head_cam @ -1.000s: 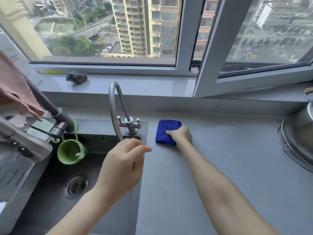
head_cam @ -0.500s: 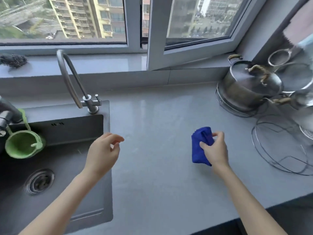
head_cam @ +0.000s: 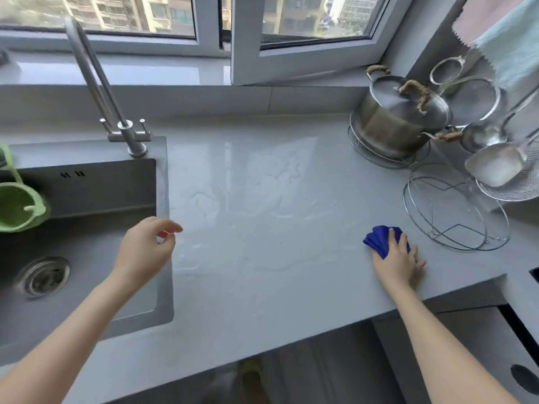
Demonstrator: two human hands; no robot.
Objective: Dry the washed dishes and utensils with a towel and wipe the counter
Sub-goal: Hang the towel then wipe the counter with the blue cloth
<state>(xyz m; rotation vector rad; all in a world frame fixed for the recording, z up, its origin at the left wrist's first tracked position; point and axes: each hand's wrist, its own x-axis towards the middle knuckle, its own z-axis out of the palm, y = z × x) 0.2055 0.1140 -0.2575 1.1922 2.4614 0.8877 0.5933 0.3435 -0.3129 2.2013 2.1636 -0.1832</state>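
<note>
- Wiping looked partway done: wet streaks (head_cam: 248,199) lay across the middle of the bench (head_cam: 262,301), so more passes seemed needed. Whether the dishes were dried I cannot tell.
- One blue towel (head_cam: 376,239) lay on the bench's right part under the right hand (head_cam: 398,262), fingers flat and spread on it.
- The left hand (head_cam: 145,252) hovered over the sink (head_cam: 87,196) edge, fingers loosely curled, empty.
- One lidded pot (head_cam: 393,123) and two wire racks (head_cam: 455,212) stood at the right.

Right of centre, right hand (head_cam: 398,259) pressing blue towel (head_cam: 376,240) onto the wet-streaked counter (head_cam: 262,287), left hand (head_cam: 143,252) loosely curled over the sink (head_cam: 87,193) edge, lidded pot (head_cam: 399,118) upper right
</note>
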